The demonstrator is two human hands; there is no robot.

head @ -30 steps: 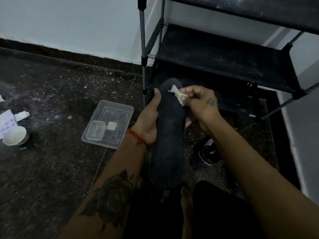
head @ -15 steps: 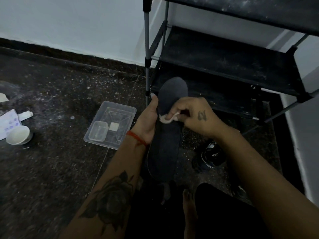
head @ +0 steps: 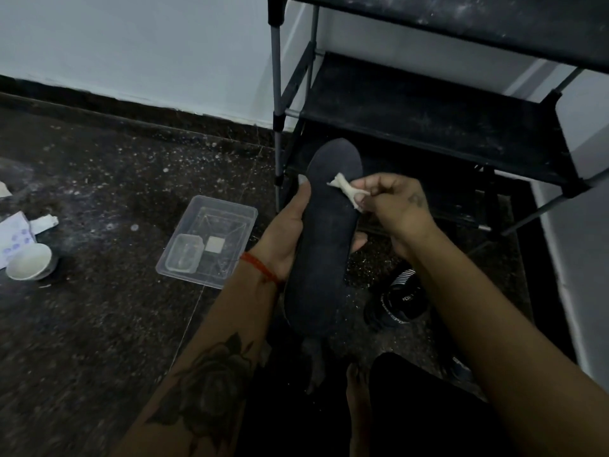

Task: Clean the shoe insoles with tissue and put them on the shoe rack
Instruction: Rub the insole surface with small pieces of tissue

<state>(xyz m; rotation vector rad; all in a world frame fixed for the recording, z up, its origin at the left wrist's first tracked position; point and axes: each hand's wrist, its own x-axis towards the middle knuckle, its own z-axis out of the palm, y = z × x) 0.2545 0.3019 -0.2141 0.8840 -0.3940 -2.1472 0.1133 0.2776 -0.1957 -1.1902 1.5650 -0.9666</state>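
A long dark insole stands almost upright in front of me, toe end up. My left hand grips its left edge from behind, thumb on the front. My right hand pinches a small crumpled white tissue against the upper right part of the insole. The black shoe rack stands just behind, its shelves dusty and bare where visible.
A clear plastic tray with a small tub lies on the dark speckled floor to the left. A white bowl and paper packet sit far left. A black shoe lies under my right forearm. White wall behind.
My right hand moved the tissue from mid-insole back up towards the toe end and to the right. The left hand keeps its grip on the insole.
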